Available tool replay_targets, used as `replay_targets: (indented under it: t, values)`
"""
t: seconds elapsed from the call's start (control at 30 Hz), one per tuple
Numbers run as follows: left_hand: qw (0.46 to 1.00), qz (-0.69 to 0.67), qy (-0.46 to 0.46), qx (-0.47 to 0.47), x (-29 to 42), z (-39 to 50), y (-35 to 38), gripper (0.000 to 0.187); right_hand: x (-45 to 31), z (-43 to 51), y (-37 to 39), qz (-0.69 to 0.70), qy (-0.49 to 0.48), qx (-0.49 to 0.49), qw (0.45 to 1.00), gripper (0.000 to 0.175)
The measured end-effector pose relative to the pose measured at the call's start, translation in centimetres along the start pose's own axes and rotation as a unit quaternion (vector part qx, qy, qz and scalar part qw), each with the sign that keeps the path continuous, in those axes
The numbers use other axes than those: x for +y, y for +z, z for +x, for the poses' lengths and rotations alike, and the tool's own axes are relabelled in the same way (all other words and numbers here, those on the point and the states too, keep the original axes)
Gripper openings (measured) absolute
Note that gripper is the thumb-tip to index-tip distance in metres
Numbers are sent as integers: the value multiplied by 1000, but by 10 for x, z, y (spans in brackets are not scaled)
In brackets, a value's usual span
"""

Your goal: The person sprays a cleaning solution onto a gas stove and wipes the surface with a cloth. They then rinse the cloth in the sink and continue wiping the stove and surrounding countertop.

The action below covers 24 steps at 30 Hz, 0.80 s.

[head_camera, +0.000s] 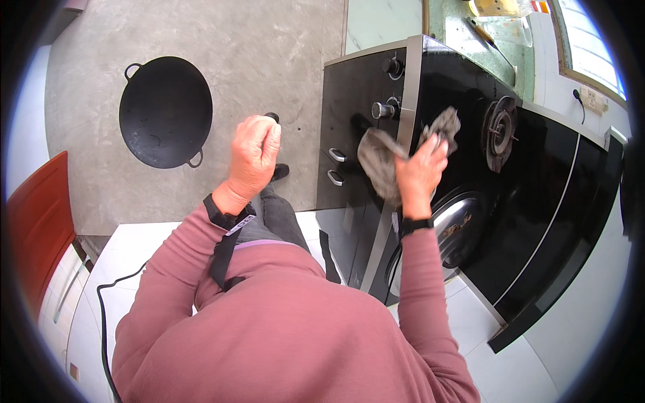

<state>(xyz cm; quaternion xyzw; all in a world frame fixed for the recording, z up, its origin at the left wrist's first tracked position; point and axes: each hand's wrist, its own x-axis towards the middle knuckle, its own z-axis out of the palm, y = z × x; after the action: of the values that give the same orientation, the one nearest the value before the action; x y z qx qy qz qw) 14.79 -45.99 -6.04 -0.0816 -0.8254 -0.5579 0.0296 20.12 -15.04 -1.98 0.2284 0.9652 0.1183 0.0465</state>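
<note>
My right hand (421, 169) grips a grey-brown cloth (380, 166) at the front edge of a black-topped gas stove (534, 201). One part of the cloth bunches beyond my fingers on the cooktop; the rest drapes over the metal front edge and looks blurred. A burner (500, 132) sits just past this hand. Closer to my body, a shiny round metal piece (456, 237), perhaps a lid, is partly hidden by my right arm. My left hand (254, 153) hovers in front of my body, curled into a fist, with nothing visible in it.
A black two-handled wok (166, 111) rests on the grey floor to the left. Control knobs (384, 110) project from the stove front. On the green counter (453, 30) lie a wooden-handled tool (484, 32) and a bottle (496, 7). A red chair back (43, 221) stands left; a black cable (103, 312) hangs nearby.
</note>
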Motion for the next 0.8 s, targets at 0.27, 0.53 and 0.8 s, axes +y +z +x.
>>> replay_targets:
  t: [0.27, 0.53, 0.8]
  values:
    - [999, 8, 39, -34, 18, -24, 11, 8, 71, -190, 19, -17, 3, -45, 999, 104]
    - [992, 18, 103, -68, 33, -41, 14, 9, 91, -240, 35, -65, -51, 0, 997, 59]
    - [969, -11, 156, -193, 39, -25, 42, 10, 99, -294, 49, -94, -24, 25, 995, 51]
